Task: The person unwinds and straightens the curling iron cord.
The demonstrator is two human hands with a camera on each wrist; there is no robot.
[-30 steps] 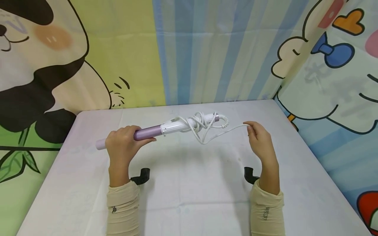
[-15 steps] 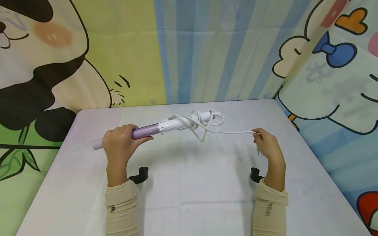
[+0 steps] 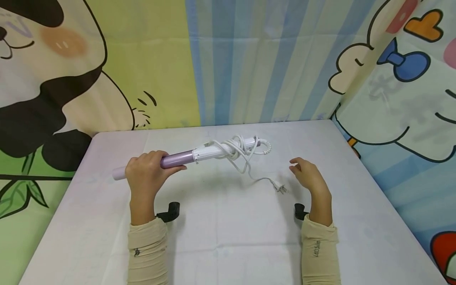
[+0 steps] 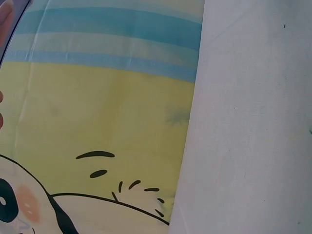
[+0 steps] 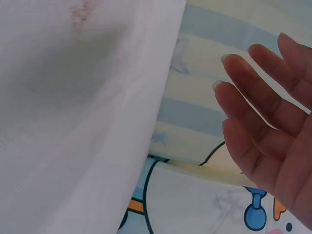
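In the head view, my left hand (image 3: 145, 174) grips the lavender end of a curling iron (image 3: 178, 159), holding it raised above the table. The iron's white handle points right, with its white cord (image 3: 238, 152) wound round it in loose loops. From these loops the cord's free end hangs down to a white plug (image 3: 279, 187) with metal prongs. My right hand (image 3: 307, 174) is to the right of the plug, apart from it and holding nothing. In the right wrist view, the fingers (image 5: 253, 97) of that hand are loosely bent. The left wrist view catches only bits of fingers at its edge.
A white cloth covers the table (image 3: 217, 225). Behind it hangs a printed curtain (image 3: 249, 63) with stripes and cartoon animals, which continues along both sides. Black wrist mounts (image 3: 169, 212) show at both cuffs.
My right hand has let go of the cord, after drawing it out to the right. The plug end now dangles below the iron. My left hand stays nearly still.
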